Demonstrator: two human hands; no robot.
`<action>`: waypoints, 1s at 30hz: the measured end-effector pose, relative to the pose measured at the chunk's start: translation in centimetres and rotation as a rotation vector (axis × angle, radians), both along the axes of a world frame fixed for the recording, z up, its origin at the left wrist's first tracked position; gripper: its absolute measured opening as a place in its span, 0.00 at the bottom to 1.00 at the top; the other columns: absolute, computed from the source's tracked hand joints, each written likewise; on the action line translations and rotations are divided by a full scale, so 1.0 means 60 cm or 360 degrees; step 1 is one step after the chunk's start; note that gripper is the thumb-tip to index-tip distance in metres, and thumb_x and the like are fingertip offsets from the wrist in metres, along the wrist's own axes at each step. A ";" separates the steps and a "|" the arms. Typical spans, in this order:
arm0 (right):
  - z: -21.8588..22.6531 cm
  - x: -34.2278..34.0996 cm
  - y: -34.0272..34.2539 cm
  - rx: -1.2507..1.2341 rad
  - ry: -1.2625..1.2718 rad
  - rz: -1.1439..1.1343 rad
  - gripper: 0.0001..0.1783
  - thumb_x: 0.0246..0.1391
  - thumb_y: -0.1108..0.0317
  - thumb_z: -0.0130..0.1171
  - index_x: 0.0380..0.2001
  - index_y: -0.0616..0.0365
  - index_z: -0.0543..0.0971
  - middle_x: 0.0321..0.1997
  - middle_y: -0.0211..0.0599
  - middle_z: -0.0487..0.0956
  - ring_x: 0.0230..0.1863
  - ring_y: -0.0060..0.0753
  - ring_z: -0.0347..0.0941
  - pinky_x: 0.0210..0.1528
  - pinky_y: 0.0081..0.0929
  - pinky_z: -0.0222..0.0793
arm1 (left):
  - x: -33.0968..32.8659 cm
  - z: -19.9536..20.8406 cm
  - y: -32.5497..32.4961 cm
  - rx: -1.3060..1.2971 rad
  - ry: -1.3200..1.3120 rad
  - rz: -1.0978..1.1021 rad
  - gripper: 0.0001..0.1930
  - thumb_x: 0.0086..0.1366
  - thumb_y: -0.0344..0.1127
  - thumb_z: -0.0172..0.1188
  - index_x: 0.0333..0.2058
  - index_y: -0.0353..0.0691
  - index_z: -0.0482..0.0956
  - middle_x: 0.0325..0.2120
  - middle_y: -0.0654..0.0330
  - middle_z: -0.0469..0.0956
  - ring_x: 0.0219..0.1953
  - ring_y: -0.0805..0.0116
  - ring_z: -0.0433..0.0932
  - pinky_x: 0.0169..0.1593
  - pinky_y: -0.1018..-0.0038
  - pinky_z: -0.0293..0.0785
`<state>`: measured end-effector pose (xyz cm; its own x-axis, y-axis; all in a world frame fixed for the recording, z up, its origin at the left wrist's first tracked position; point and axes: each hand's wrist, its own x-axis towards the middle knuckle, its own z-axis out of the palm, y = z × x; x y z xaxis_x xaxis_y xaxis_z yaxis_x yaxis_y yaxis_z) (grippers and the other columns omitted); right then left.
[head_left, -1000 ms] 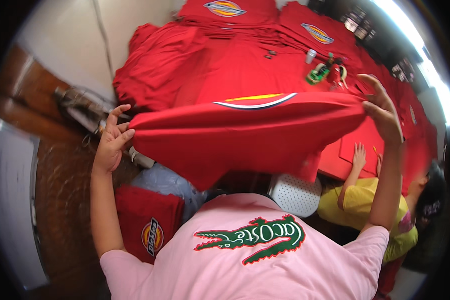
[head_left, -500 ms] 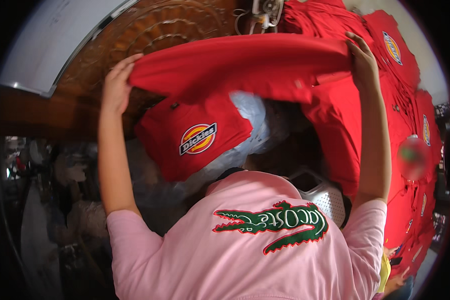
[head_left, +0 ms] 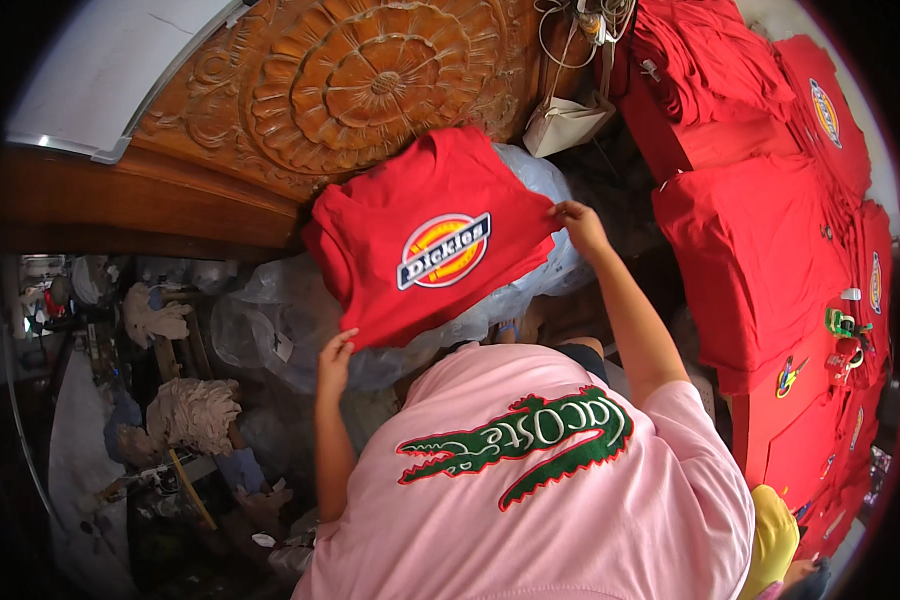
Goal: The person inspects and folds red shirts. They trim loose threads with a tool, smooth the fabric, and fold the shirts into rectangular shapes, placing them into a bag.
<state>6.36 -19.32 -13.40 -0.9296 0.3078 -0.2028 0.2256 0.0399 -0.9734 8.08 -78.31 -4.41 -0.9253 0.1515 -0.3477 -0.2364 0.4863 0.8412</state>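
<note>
A red folded T-shirt (head_left: 425,245) with a printed oval emblem lies in front of me on clear plastic sheeting (head_left: 270,315). My left hand (head_left: 334,362) pinches its near left corner. At the right corner, the thumb and fingers of my right hand (head_left: 582,228) are closed on the fabric. Between the two hands the cloth lies spread, fairly flat, with the emblem facing up. Whether other shirts lie under this one, I cannot tell.
Behind the shirt rises a carved wooden panel (head_left: 380,85). A white bag (head_left: 570,125) hangs beside it. Stacked red garments (head_left: 750,260) fill the right, with scissors (head_left: 790,378) near them. Bundled cloth (head_left: 195,412) clutters the left. A yellow garment (head_left: 773,540) shows at lower right.
Both hands have come down toward me, lowering the red shirt from a raised, stretched position onto the spot where a red shirt lay. My hands are now closer together.
</note>
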 end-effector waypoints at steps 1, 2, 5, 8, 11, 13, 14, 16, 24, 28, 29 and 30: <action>-0.041 0.008 -0.005 0.0181 -0.0118 0.0047 0.11 0.61 0.83 0.56 0.41 0.64 0.86 0.40 0.32 0.87 0.43 0.28 0.81 0.53 0.28 0.76 | 0.003 -0.056 -0.004 -0.0068 -0.0012 0.0014 0.15 0.73 0.28 0.60 0.55 0.42 0.86 0.47 0.61 0.84 0.48 0.72 0.80 0.59 0.77 0.71; -0.060 0.015 -0.017 0.0336 -0.0182 0.0081 0.11 0.60 0.81 0.57 0.42 0.63 0.86 0.40 0.36 0.87 0.44 0.31 0.82 0.53 0.30 0.76 | 0.007 -0.098 -0.011 -0.0235 -0.0065 -0.0023 0.15 0.71 0.28 0.61 0.54 0.44 0.86 0.44 0.60 0.84 0.47 0.69 0.81 0.57 0.75 0.73; -0.060 0.040 -0.046 0.0640 -0.0238 0.0145 0.12 0.60 0.77 0.59 0.44 0.59 0.87 0.42 0.44 0.87 0.45 0.40 0.84 0.54 0.34 0.77 | -0.004 -0.159 -0.029 -0.0806 -0.0110 -0.0188 0.14 0.67 0.30 0.65 0.50 0.47 0.87 0.37 0.56 0.83 0.42 0.61 0.83 0.52 0.69 0.77; -0.036 0.092 -0.019 0.0922 -0.0278 0.0196 0.13 0.60 0.74 0.60 0.46 0.56 0.88 0.41 0.47 0.87 0.45 0.46 0.84 0.54 0.36 0.77 | -0.048 -0.167 0.018 -0.1322 0.0347 -0.0474 0.10 0.63 0.34 0.69 0.43 0.44 0.87 0.34 0.52 0.82 0.38 0.50 0.82 0.46 0.60 0.79; -0.011 0.203 0.036 0.0863 -0.0477 0.0079 0.13 0.58 0.71 0.64 0.45 0.55 0.88 0.39 0.47 0.87 0.45 0.47 0.85 0.52 0.38 0.78 | -0.106 -0.095 0.143 -0.1135 0.0763 -0.0862 0.09 0.62 0.38 0.70 0.37 0.40 0.85 0.34 0.50 0.83 0.39 0.45 0.81 0.46 0.56 0.78; -0.011 0.310 0.073 0.0767 -0.0680 -0.0132 0.12 0.56 0.69 0.65 0.44 0.54 0.88 0.41 0.47 0.88 0.47 0.49 0.85 0.53 0.39 0.79 | -0.187 -0.095 0.200 -0.0589 0.0243 -0.1299 0.11 0.61 0.40 0.71 0.35 0.39 0.84 0.34 0.50 0.82 0.43 0.45 0.81 0.49 0.56 0.78; -0.001 0.358 0.081 0.0760 -0.0763 -0.0161 0.12 0.55 0.69 0.65 0.43 0.54 0.88 0.42 0.47 0.88 0.47 0.49 0.85 0.53 0.40 0.79 | -0.238 -0.120 0.187 -0.0621 0.0242 -0.1415 0.12 0.61 0.42 0.71 0.36 0.40 0.86 0.36 0.51 0.84 0.49 0.47 0.80 0.55 0.56 0.76; 0.014 0.514 0.098 0.0807 -0.1037 -0.0382 0.13 0.55 0.68 0.65 0.43 0.53 0.88 0.43 0.48 0.88 0.48 0.50 0.85 0.54 0.42 0.79 | -0.305 -0.116 0.221 -0.1312 0.0785 -0.1195 0.26 0.56 0.44 0.76 0.54 0.44 0.84 0.56 0.43 0.81 0.60 0.44 0.77 0.65 0.57 0.73; -0.034 1.021 -0.137 0.0770 -0.1977 -0.1237 0.13 0.57 0.61 0.62 0.38 0.55 0.90 0.41 0.52 0.88 0.46 0.57 0.84 0.52 0.47 0.79 | -0.384 -0.099 0.570 -0.1765 -0.0207 -0.1788 0.26 0.65 0.51 0.70 0.42 0.26 0.86 0.38 0.35 0.86 0.43 0.45 0.88 0.50 0.55 0.83; -0.064 1.013 -0.283 0.0052 -0.1936 -0.1592 0.12 0.55 0.63 0.67 0.38 0.55 0.91 0.40 0.49 0.88 0.43 0.49 0.86 0.50 0.43 0.80 | -0.270 -0.099 0.803 -0.0808 0.0549 -0.2318 0.27 0.64 0.49 0.70 0.52 0.30 0.83 0.49 0.37 0.84 0.53 0.40 0.83 0.56 0.55 0.78; -0.066 0.998 -0.313 -0.0028 -0.1852 -0.1669 0.11 0.54 0.64 0.67 0.39 0.55 0.91 0.39 0.47 0.89 0.41 0.46 0.87 0.50 0.42 0.80 | -0.224 -0.080 0.880 -0.0651 0.0556 -0.2426 0.26 0.63 0.46 0.71 0.52 0.31 0.84 0.49 0.38 0.84 0.51 0.42 0.84 0.56 0.56 0.79; -0.066 0.979 -0.315 0.0011 -0.1695 -0.1719 0.12 0.55 0.61 0.68 0.38 0.55 0.91 0.39 0.47 0.89 0.42 0.45 0.87 0.49 0.42 0.80 | -0.191 -0.074 0.948 -0.0419 0.0564 -0.2396 0.24 0.64 0.44 0.70 0.51 0.32 0.84 0.47 0.40 0.84 0.51 0.42 0.84 0.56 0.57 0.79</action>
<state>65.09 -38.24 -17.39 0.3104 0.7289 -0.6102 0.7260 -0.5962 -0.3428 -3.36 -21.44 -8.88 -0.0223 0.9478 -0.3180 0.7665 0.2205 0.6032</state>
